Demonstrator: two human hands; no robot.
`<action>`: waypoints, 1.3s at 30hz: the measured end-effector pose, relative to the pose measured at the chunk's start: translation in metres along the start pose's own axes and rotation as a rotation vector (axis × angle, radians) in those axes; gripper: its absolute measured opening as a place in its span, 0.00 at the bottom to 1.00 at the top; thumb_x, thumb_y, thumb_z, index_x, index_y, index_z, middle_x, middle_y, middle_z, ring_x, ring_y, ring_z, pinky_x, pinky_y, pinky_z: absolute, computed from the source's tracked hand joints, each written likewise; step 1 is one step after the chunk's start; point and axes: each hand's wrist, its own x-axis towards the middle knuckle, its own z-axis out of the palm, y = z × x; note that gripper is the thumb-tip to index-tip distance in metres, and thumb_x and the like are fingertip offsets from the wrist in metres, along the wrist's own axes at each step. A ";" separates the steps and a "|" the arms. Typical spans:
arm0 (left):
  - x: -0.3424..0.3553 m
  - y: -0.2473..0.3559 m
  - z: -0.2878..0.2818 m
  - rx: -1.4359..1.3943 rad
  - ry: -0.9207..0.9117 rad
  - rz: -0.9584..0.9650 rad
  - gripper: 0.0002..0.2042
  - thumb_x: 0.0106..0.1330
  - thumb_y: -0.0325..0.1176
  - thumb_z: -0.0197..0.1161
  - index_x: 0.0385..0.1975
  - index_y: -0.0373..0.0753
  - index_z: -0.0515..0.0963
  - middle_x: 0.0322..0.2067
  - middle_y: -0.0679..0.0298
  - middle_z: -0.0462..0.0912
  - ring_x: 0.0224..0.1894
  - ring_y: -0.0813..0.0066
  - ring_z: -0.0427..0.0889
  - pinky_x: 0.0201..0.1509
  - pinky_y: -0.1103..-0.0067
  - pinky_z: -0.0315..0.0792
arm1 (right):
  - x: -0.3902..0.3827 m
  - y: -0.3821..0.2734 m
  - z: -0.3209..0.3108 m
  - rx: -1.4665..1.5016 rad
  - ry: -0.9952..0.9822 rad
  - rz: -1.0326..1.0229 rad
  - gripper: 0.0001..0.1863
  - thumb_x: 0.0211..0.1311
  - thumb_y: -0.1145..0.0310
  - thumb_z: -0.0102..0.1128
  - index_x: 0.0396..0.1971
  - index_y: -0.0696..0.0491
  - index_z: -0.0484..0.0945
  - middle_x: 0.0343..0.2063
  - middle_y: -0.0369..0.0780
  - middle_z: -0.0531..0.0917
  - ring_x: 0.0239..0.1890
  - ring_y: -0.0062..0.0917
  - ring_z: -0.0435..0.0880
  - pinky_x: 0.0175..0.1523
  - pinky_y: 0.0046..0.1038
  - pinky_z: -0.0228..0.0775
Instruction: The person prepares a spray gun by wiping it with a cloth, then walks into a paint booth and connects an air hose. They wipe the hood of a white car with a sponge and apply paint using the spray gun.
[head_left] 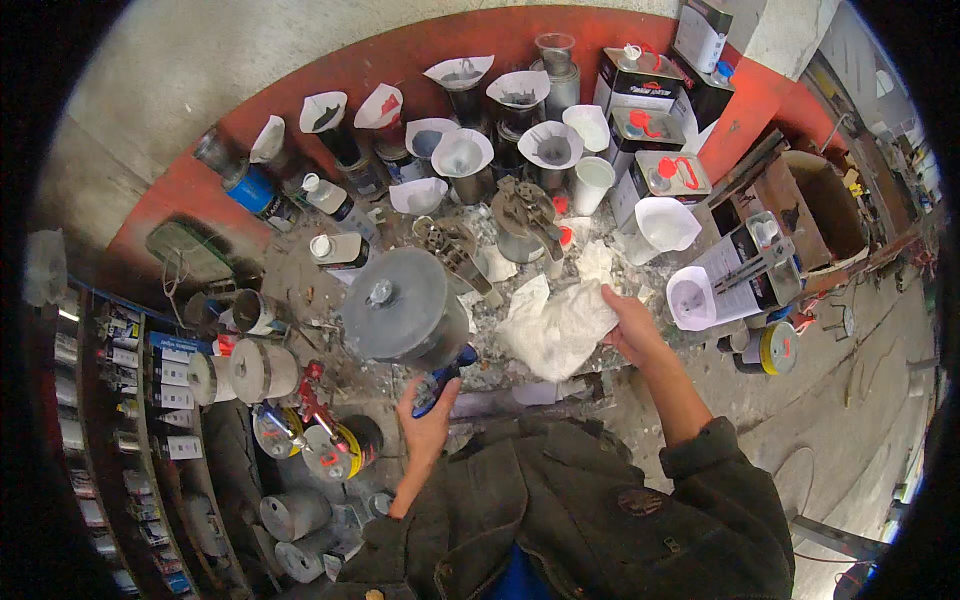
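My left hand point(425, 415) grips the blue handle of a spray gun point(440, 385) with a large grey lidded cup point(395, 305) on top, low over the near left part of the spattered bench point(470, 405). My right hand point(630, 330) holds a crumpled white cloth point(555, 325) to the right of the gun. Just beyond the gun and cloth lie grimy metal tools point(525, 220), and a small white-capped can point(340, 255) stands behind the cup.
Paper-funnelled cups point(460, 155) and cans point(645, 120) line the back red wall point(270, 110). A cardboard box point(820, 220) sits right. At left are shelves point(130, 420), a red spray gun point(320, 405) and several pots point(260, 370).
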 end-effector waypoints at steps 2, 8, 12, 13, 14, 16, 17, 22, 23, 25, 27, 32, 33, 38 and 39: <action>0.002 0.003 0.000 -0.002 -0.024 -0.038 0.15 0.57 0.35 0.75 0.37 0.34 0.81 0.29 0.69 0.82 0.29 0.85 0.76 0.33 0.85 0.70 | -0.019 -0.021 0.024 0.245 -0.064 -0.109 0.25 0.73 0.56 0.50 0.55 0.65 0.71 0.51 0.46 0.81 0.51 0.30 0.83 0.54 0.32 0.78; 0.004 0.028 0.013 0.002 -0.092 -0.150 0.13 0.59 0.36 0.74 0.37 0.37 0.80 0.24 0.73 0.79 0.21 0.88 0.73 0.24 0.86 0.64 | -0.058 -0.017 0.100 -0.037 -0.517 -0.783 0.24 0.74 0.57 0.41 0.56 0.61 0.72 0.56 0.45 0.75 0.61 0.34 0.69 0.66 0.34 0.57; 0.039 -0.063 -0.011 0.228 -0.087 0.160 0.13 0.58 0.26 0.68 0.43 0.36 0.77 0.27 0.69 0.79 0.24 0.85 0.75 0.27 0.85 0.68 | -0.057 -0.021 0.145 -0.257 -0.548 -1.018 0.20 0.66 0.63 0.55 0.53 0.58 0.72 0.56 0.44 0.70 0.60 0.32 0.67 0.65 0.33 0.57; 0.034 -0.038 0.001 0.101 -0.186 0.056 0.15 0.58 0.26 0.69 0.45 0.35 0.76 0.30 0.68 0.80 0.28 0.83 0.76 0.30 0.84 0.70 | -0.045 -0.016 0.149 -0.207 -0.408 -0.991 0.24 0.61 0.63 0.60 0.55 0.57 0.70 0.57 0.44 0.69 0.59 0.32 0.67 0.64 0.32 0.58; 0.016 -0.003 0.009 -0.023 -0.261 -0.052 0.17 0.58 0.26 0.69 0.47 0.34 0.75 0.32 0.67 0.80 0.32 0.82 0.77 0.34 0.83 0.72 | -0.038 -0.013 0.157 -0.148 -0.292 -0.955 0.30 0.56 0.63 0.66 0.57 0.57 0.68 0.58 0.44 0.68 0.58 0.32 0.68 0.63 0.32 0.60; 0.004 0.012 0.014 0.017 -0.244 0.049 0.18 0.60 0.25 0.68 0.51 0.34 0.76 0.37 0.65 0.82 0.38 0.78 0.79 0.40 0.79 0.73 | -0.038 -0.021 0.164 -0.252 -0.189 -1.067 0.44 0.47 0.58 0.72 0.63 0.57 0.61 0.61 0.46 0.64 0.61 0.36 0.67 0.66 0.35 0.57; 0.005 0.013 0.015 0.175 -0.254 0.156 0.18 0.59 0.24 0.67 0.50 0.33 0.76 0.38 0.64 0.82 0.39 0.77 0.79 0.42 0.79 0.74 | -0.041 -0.022 0.170 -0.255 -0.185 -1.088 0.46 0.47 0.57 0.72 0.64 0.58 0.60 0.61 0.48 0.64 0.62 0.37 0.66 0.67 0.36 0.56; -0.005 0.034 0.033 0.011 -0.233 0.246 0.15 0.59 0.21 0.66 0.47 0.30 0.78 0.40 0.62 0.83 0.43 0.74 0.80 0.48 0.79 0.73 | -0.067 -0.037 0.187 -0.403 0.067 -1.285 0.50 0.50 0.52 0.66 0.68 0.60 0.53 0.62 0.55 0.65 0.65 0.49 0.62 0.70 0.42 0.50; 0.002 0.029 0.031 0.048 -0.262 0.169 0.16 0.59 0.20 0.63 0.48 0.30 0.78 0.40 0.62 0.83 0.44 0.74 0.80 0.49 0.78 0.73 | -0.066 -0.038 0.189 -0.454 0.169 -1.336 0.50 0.52 0.49 0.62 0.69 0.62 0.52 0.62 0.55 0.65 0.64 0.50 0.63 0.69 0.43 0.52; -0.003 0.033 0.038 -0.015 -0.223 0.148 0.16 0.59 0.20 0.63 0.48 0.29 0.78 0.40 0.62 0.83 0.42 0.74 0.80 0.47 0.77 0.73 | -0.054 -0.035 0.183 -0.387 0.010 -1.199 0.47 0.55 0.50 0.58 0.69 0.63 0.52 0.62 0.55 0.65 0.64 0.50 0.64 0.69 0.43 0.53; 0.003 0.019 0.036 0.009 -0.230 0.200 0.15 0.59 0.23 0.65 0.47 0.29 0.78 0.39 0.64 0.83 0.40 0.76 0.79 0.44 0.76 0.73 | -0.047 -0.042 0.169 -0.404 -0.115 -1.211 0.42 0.60 0.55 0.53 0.68 0.64 0.52 0.62 0.55 0.65 0.63 0.50 0.65 0.69 0.42 0.54; 0.019 -0.019 0.025 -0.090 -0.292 0.194 0.19 0.61 0.26 0.66 0.50 0.31 0.72 0.41 0.62 0.80 0.42 0.73 0.78 0.45 0.76 0.73 | -0.039 -0.052 0.164 -0.334 -0.090 -1.272 0.41 0.61 0.54 0.57 0.67 0.64 0.54 0.60 0.55 0.66 0.61 0.50 0.66 0.68 0.42 0.54; 0.020 -0.023 0.022 -0.013 -0.253 0.213 0.18 0.61 0.26 0.66 0.50 0.31 0.72 0.41 0.62 0.80 0.42 0.74 0.78 0.45 0.76 0.73 | -0.050 -0.057 0.166 -0.405 0.091 -1.303 0.42 0.60 0.53 0.58 0.66 0.65 0.55 0.60 0.55 0.65 0.61 0.51 0.66 0.68 0.43 0.54; -0.018 0.028 0.053 -0.057 -0.074 0.243 0.12 0.59 0.25 0.65 0.42 0.29 0.78 0.32 0.66 0.82 0.36 0.82 0.76 0.39 0.79 0.71 | -0.065 -0.026 0.173 -0.526 0.206 -1.414 0.50 0.59 0.43 0.60 0.66 0.68 0.53 0.61 0.57 0.63 0.61 0.53 0.66 0.65 0.46 0.57; -0.020 0.031 0.052 -0.026 -0.082 0.265 0.12 0.59 0.25 0.65 0.42 0.29 0.78 0.31 0.66 0.82 0.36 0.82 0.75 0.39 0.79 0.71 | -0.066 -0.023 0.177 -0.533 0.203 -1.412 0.53 0.59 0.36 0.55 0.66 0.68 0.53 0.60 0.58 0.64 0.60 0.54 0.67 0.64 0.46 0.59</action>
